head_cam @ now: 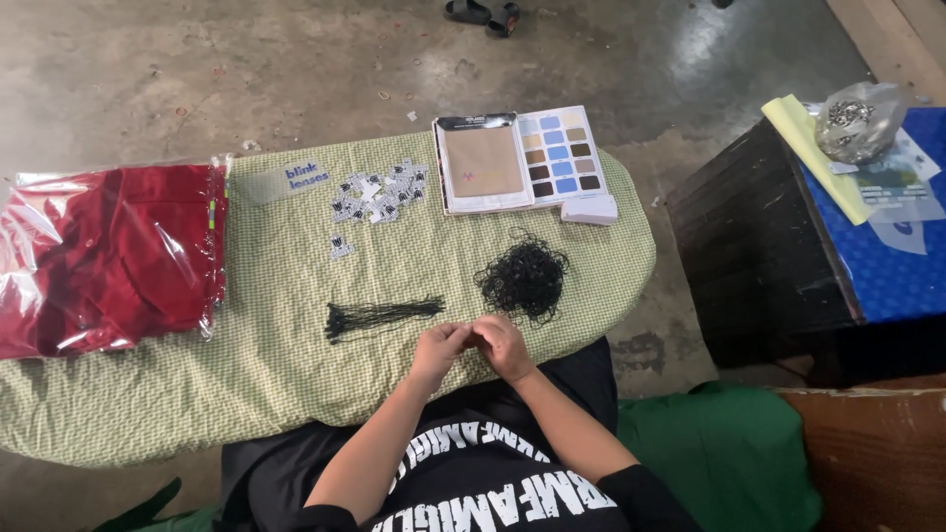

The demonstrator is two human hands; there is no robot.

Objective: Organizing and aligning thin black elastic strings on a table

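Fingers (461, 335) of both hands are pinching together at the near edge of the checked green cloth (296, 365); fingertips of left hand (437, 353) and right hand (501, 345) are touching each other, curled nearly closed. What they are holding is too small to tell, poss. a thin black string; can't confirm.

Bundle of straight black strings (379, 315) is lying just beyond the left hand, approx. 10 o'clock from the hands, laid roughly left-right on the cloth. Tangled heap of black loops (524, 276) is sitting at approx. 1 o'clock from the hands, near the right hand but not touching it.

Further out, 11 o'clock: scatter of small black-and-white paper tags (379, 194), one stray tag lying nearer in. At 12 o'clock: open swatch booklet (522, 160), a tan card on the left page, blue and brown colour squares on the right page. Small white pad (589, 209) is resting against the booklet's near right corner.

Far 9 o'clock: red fabric in clear plastic bag (103, 256), overhanging the cloth's left end.

3 o'clock, apart from the cloth: dark wooden table (759, 236) carrying a blue sheet (887, 266), a yellow strip and a clear bag of small metal parts (855, 120).

Person is sitting, wearing a black printed shirt, forearms resting inward.
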